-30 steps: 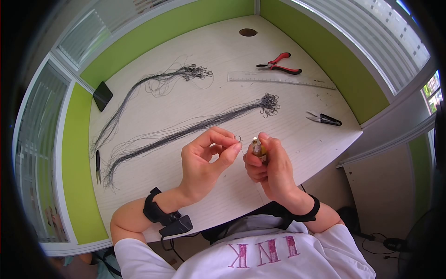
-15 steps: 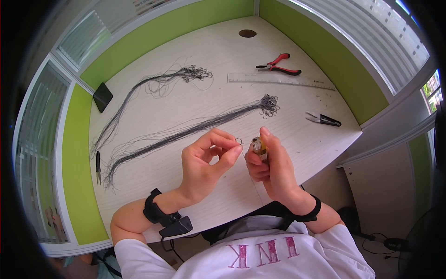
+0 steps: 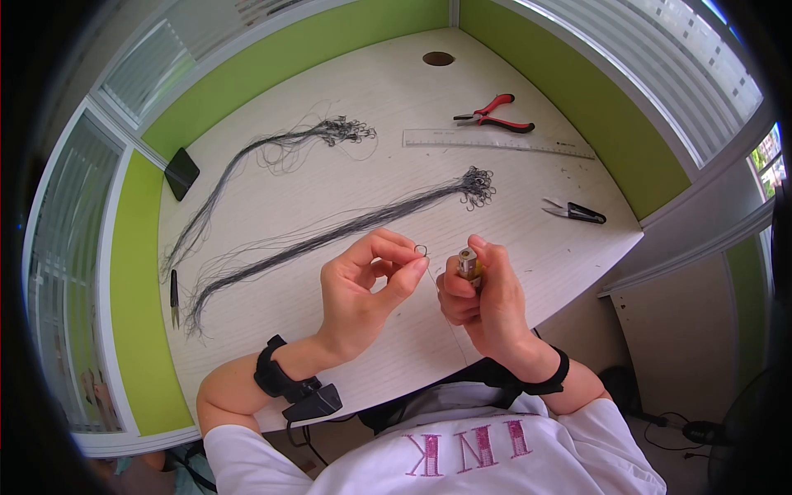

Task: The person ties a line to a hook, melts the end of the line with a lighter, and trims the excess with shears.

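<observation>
Between thumb and forefinger, my left hand (image 3: pixel 363 289) pinches a small dark fish hook (image 3: pixel 421 250), its bend sticking up past the fingertips. A thin line trails down from it toward the table's front edge. My right hand (image 3: pixel 495 305) is wrapped round a yellow lighter (image 3: pixel 468 264) with a metal top, a short gap to the right of the hook. The right thumb is raised by the lighter's top, and no flame shows. Just beyond my hands lies a long bundle of dark lines (image 3: pixel 355 224) with hooks (image 3: pixel 477 188) clustered at its right end.
Farther back is a second, looser bundle of lined hooks (image 3: pixel 345 130). Red-handled pliers (image 3: pixel 499 115) lie against a clear ruler (image 3: pixel 495 144). Black thread snips (image 3: pixel 582 213) are at the right, another pair (image 3: pixel 174 297) at the left. A dark flat object (image 3: pixel 182 173) leans on the green partition (image 3: pixel 140 305).
My right hand has drawn slightly right and down, taking the lighter away from the hook and turning it more upright. The left hand has barely moved.
</observation>
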`<state>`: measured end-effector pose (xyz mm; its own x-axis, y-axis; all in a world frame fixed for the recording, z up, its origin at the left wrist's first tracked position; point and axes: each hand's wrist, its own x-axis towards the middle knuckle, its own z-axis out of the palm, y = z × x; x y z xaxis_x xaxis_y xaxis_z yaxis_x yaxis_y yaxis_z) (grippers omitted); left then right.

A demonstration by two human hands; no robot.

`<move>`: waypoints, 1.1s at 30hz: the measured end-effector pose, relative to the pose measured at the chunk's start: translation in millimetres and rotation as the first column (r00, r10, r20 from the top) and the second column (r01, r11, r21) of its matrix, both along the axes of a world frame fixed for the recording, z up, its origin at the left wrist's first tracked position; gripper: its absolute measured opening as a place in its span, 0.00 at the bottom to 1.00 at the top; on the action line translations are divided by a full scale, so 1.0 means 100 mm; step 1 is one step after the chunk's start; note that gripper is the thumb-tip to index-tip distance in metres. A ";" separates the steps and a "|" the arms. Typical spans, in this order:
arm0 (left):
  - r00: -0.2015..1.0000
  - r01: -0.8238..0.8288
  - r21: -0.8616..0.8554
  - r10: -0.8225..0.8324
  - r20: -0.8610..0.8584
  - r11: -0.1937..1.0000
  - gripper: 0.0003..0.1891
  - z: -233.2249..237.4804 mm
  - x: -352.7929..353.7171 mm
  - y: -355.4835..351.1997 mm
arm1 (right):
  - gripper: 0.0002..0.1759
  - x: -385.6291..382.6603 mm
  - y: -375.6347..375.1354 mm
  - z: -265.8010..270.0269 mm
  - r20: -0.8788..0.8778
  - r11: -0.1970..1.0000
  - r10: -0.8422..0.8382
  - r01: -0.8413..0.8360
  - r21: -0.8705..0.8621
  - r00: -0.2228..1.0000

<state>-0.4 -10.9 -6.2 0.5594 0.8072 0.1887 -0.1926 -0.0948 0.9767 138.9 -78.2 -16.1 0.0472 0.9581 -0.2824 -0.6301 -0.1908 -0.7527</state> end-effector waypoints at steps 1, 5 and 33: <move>1.000 -0.001 0.000 0.001 0.000 1.000 0.03 0.00 0.00 0.00 | 0.26 0.00 0.00 0.00 0.000 1.000 -0.007 0.007 0.005 1.000; 1.000 -0.002 -0.001 0.002 0.000 1.000 0.02 0.02 0.00 -0.01 | 0.27 -0.01 0.00 0.01 -0.016 1.000 -0.004 0.004 -0.010 1.000; 0.999 0.036 0.063 -0.038 0.033 0.997 0.03 -0.05 0.00 0.02 | 0.31 -0.01 0.00 0.08 0.084 0.996 0.049 -0.042 -0.085 0.995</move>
